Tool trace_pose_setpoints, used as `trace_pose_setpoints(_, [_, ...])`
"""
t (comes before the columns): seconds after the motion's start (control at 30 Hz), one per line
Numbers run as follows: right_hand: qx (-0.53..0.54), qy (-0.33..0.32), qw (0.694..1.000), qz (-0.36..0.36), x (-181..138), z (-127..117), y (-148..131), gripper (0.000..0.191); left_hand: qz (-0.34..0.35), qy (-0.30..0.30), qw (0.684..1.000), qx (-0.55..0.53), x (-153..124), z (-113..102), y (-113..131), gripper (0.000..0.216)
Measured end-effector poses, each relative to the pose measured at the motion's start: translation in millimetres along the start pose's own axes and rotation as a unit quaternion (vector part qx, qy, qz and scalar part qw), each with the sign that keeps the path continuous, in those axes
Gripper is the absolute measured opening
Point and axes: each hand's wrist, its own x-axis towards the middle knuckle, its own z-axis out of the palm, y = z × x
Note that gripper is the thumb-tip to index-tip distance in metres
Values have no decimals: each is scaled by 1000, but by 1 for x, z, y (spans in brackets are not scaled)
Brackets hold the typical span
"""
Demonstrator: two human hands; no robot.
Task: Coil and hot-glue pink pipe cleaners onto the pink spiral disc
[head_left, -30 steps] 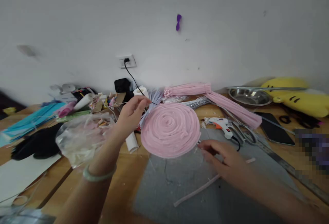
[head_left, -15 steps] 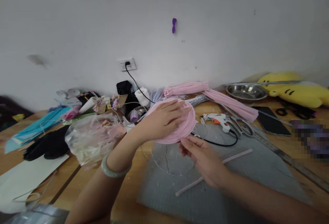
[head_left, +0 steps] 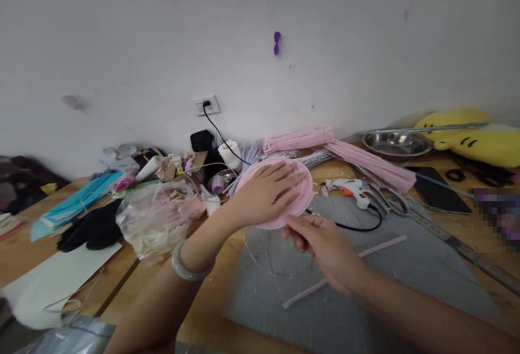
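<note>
A round pink disc [head_left: 304, 187], which looks like coiled pipe cleaner, is held above the grey mat. My left hand [head_left: 266, 194] lies flat across its top face with the fingers slightly spread, covering much of it. At the lower right rim, my right hand [head_left: 323, 243] pinches the disc's edge between thumb and curled fingers. A single pale pink pipe cleaner [head_left: 384, 246] lies on the grey mat [head_left: 284, 310], partly hidden beneath my right hand. Thin wire [head_left: 270, 270] lies loosely on the mat below the disc.
Bundles of pink pipe cleaners [head_left: 374, 164] lie behind. To the right are a white glue gun [head_left: 359, 195] with black cord, scissors [head_left: 398, 202], a steel ruler [head_left: 459, 245], a phone [head_left: 441, 191] and a metal bowl [head_left: 396, 145]. A clear plastic bag [head_left: 152, 221] stands left.
The whole view has shifted slightly, so things appear a little further right. My left hand remains flat on the disc and my right hand still pinches its rim.
</note>
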Motion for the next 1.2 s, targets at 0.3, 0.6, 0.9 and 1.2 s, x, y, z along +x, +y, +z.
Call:
trace_pose_setpoints(0.3, [-241, 32, 967, -72, 4, -51, -31, 45, -6, -34, 998, -48, -1, -22, 3, 42])
trace_pose_setpoints(0.6, [-51, -18, 997, -49, 20, -45, -28, 33, -115, -32, 992, -33, 12, -18, 20, 58])
trace_pose_setpoints(0.9, [66, -19, 997, 40, 30, -39, -28, 41, -155, -21, 987, -27, 14, -14, 23, 55])
trace_pose_setpoints(1.2, [142, -62, 988, 17, 34, -41, -23, 38, -182, -32, 982, -33, 15, -15, 29, 59])
